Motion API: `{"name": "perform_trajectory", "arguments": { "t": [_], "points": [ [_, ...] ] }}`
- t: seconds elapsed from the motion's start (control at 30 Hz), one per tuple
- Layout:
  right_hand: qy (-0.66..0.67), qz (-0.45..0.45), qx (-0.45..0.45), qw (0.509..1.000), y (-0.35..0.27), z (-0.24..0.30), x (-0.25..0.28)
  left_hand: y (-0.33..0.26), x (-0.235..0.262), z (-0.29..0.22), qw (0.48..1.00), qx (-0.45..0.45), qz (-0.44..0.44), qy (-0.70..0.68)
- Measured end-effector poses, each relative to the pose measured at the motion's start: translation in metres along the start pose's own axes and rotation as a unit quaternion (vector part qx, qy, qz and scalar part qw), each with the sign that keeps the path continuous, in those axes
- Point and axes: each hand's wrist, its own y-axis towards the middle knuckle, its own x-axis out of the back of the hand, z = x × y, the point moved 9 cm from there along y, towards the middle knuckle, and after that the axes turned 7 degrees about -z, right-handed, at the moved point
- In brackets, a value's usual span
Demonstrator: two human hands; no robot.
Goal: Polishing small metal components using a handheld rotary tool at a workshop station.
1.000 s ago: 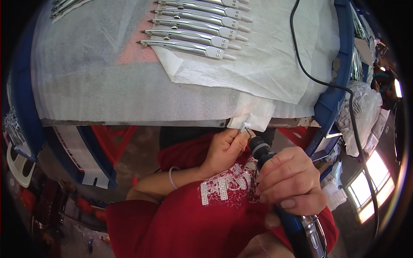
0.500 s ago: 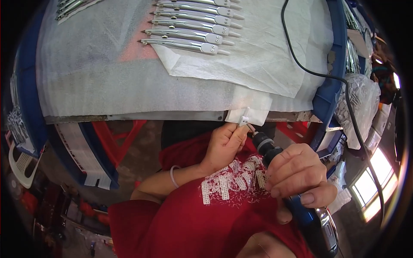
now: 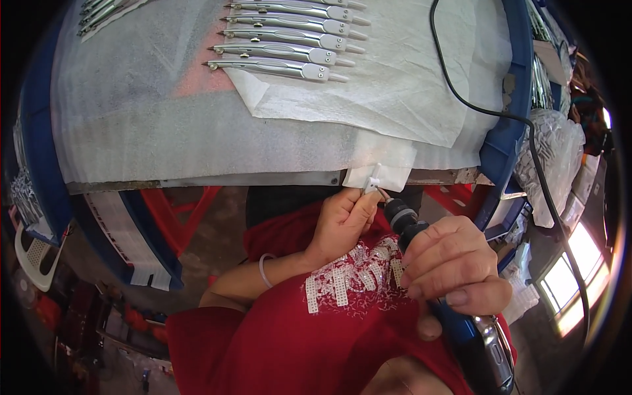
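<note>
My left hand [image 3: 347, 212] pinches a small drawing compass by its pale head end [image 3: 372, 182], whose thin grip pin points toward the table. The rest of it is hidden by my fingers. A small white pad [image 3: 398, 172] at the table's near edge lies under that head. My right hand [image 3: 457, 266] wraps round a blue and black electric screwdriver [image 3: 464, 336], its black chuck [image 3: 399, 214] tilted up to the left. The bit's tip reaches the compass head beside my left fingertips; whether it sits in a screw is too small to tell.
Several silver compasses [image 3: 270, 67] lie in a row on the white foam sheet [image 3: 158, 141]. More lie in the far left corner [image 3: 99, 13]. A black cable [image 3: 454, 85] runs down the right side. Blue crates [image 3: 503, 145] and a plastic bag of parts [image 3: 550, 158] stand at the right.
The view has shifted slightly, moving the compass row a little left in the picture. Both hands keep their holds, the screwdriver bit still at the compass head.
</note>
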Motion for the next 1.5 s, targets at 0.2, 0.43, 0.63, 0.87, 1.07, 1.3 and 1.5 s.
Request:
{"name": "perform_trajectory", "arguments": {
  "t": [0.2,0.43,0.63,0.87,1.07,1.3,1.5],
  "points": [
    [0.071,-0.064,-0.013,0.995,0.003,-0.005,0.002,0.001,0.002,0.007,1.000,0.023,0.007,0.000],
    [0.090,-0.034,-0.011,0.995,0.004,-0.007,-0.001,0.001,0.004,0.008,1.000,0.013,-0.008,-0.006],
    [0.100,-0.046,-0.006,0.994,0.004,-0.007,0.002,0.001,0.002,0.005,1.000,0.005,-0.001,0.010],
    [0.056,-0.010,-0.019,0.998,0.002,-0.002,0.000,0.000,0.002,0.004,1.000,0.008,-0.003,0.003],
    [0.060,-0.002,-0.014,0.998,0.003,0.000,-0.006,0.000,0.000,0.006,1.000,0.018,0.007,-0.017],
    [0.086,-0.040,-0.012,0.995,0.004,-0.003,-0.004,0.001,0.003,0.006,0.999,0.020,-0.020,-0.030],
    [0.081,-0.038,-0.013,0.996,0.006,-0.005,-0.005,0.001,0.003,0.009,1.000,0.022,0.016,-0.004]
  ]
}}
